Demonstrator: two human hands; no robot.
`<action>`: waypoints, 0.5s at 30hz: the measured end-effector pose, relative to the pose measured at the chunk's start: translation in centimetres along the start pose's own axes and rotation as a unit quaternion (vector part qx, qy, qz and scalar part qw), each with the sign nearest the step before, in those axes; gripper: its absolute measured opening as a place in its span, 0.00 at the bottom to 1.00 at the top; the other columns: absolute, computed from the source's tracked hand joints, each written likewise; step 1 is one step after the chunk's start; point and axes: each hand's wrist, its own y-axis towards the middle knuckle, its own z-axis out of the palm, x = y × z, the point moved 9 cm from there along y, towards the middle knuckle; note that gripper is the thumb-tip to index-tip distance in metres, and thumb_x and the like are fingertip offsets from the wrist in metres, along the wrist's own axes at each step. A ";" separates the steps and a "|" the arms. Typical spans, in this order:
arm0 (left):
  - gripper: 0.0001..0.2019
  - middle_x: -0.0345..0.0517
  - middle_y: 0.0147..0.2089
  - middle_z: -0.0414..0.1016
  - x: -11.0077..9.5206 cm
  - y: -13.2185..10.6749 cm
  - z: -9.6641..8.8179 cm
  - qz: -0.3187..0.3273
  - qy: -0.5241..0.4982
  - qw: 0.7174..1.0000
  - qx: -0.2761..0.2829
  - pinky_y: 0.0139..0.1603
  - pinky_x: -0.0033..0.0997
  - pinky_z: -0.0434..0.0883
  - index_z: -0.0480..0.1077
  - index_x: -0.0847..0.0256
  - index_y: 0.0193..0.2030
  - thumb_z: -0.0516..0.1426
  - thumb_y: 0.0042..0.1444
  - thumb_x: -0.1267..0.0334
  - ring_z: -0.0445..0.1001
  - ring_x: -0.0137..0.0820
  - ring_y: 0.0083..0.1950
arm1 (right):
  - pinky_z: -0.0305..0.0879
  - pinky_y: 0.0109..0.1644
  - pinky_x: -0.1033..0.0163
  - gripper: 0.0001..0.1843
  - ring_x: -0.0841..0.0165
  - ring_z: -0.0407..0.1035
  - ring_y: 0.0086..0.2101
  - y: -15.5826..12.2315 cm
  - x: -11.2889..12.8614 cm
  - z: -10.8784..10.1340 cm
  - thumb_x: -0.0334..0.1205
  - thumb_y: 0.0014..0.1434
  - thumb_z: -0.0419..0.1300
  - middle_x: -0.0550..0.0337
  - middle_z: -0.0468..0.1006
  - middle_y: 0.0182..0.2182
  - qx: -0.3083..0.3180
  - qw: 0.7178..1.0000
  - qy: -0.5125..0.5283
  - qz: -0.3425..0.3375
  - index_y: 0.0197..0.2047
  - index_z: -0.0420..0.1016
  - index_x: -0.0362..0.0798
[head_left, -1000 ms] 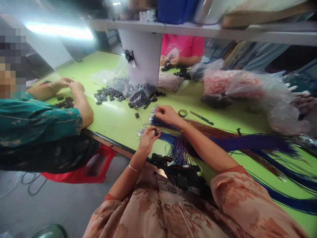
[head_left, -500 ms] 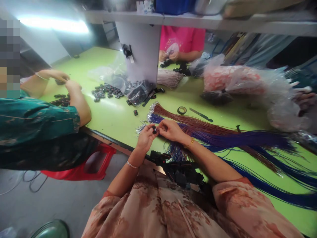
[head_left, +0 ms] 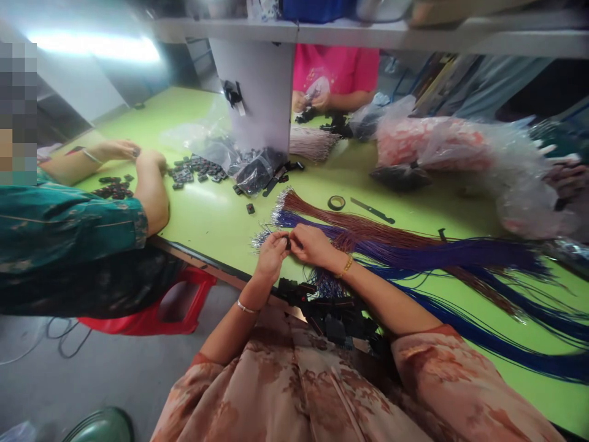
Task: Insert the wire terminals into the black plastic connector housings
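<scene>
My left hand (head_left: pixel 271 253) pinches a small black connector (head_left: pixel 287 241) just above the near edge of the green table (head_left: pixel 216 218). My right hand (head_left: pixel 313 244) meets it from the right, fingers closed on a thin wire at the connector. Long bundles of brown wires (head_left: pixel 368 224) and blue and purple wires (head_left: pixel 437 255) lie fanned across the table to the right, their metal tips near my hands. A cluster of finished black connectors with wires (head_left: pixel 335 313) hangs over the table edge against my lap.
A person in green at the left (head_left: pixel 69 227) handles small black parts (head_left: pixel 113 187). Loose black connectors (head_left: pixel 196 169) and plastic bags (head_left: pixel 257 172) lie mid-table. A tape ring (head_left: pixel 339 202), a black tool (head_left: pixel 372 210), a person in pink (head_left: pixel 338 73) and pink-filled bags (head_left: pixel 437 150) are beyond.
My right hand came back from the wire tips to the connector in my left hand and now presses close against it. The person at the left shifted their hands.
</scene>
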 end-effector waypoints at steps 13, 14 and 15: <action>0.15 0.44 0.35 0.74 -1.0 -1.5 0.2 0.063 0.125 0.990 -0.027 0.42 0.35 0.74 0.68 0.62 0.41 0.63 0.50 0.57 0.74 0.28 0.34 | 0.49 0.30 0.66 0.09 0.73 0.57 0.25 0.0 -1.1 -0.2 0.37 0.58 0.54 0.61 0.70 0.24 0.050 0.983 0.166 0.059 0.27 0.68 0.45; 0.13 0.46 0.37 0.75 -1.7 -2.5 0.9 0.107 0.166 0.980 -0.026 0.43 0.36 0.75 0.68 0.61 0.42 0.61 0.53 0.57 0.75 0.29 0.36 | 0.50 0.31 0.66 0.11 0.73 0.58 0.25 0.1 -1.5 -0.3 0.39 0.60 0.52 0.62 0.70 0.24 0.066 0.976 0.194 0.071 0.28 0.68 0.45; 0.10 0.48 0.39 0.75 -2.6 -3.9 1.9 0.163 0.220 0.962 -0.016 0.44 0.37 0.75 0.68 0.61 0.43 0.57 0.57 0.59 0.76 0.30 0.38 | 0.51 0.31 0.67 0.14 0.73 0.59 0.25 0.3 -2.0 -0.5 0.42 0.62 0.51 0.62 0.71 0.24 0.077 0.970 0.212 0.086 0.29 0.68 0.45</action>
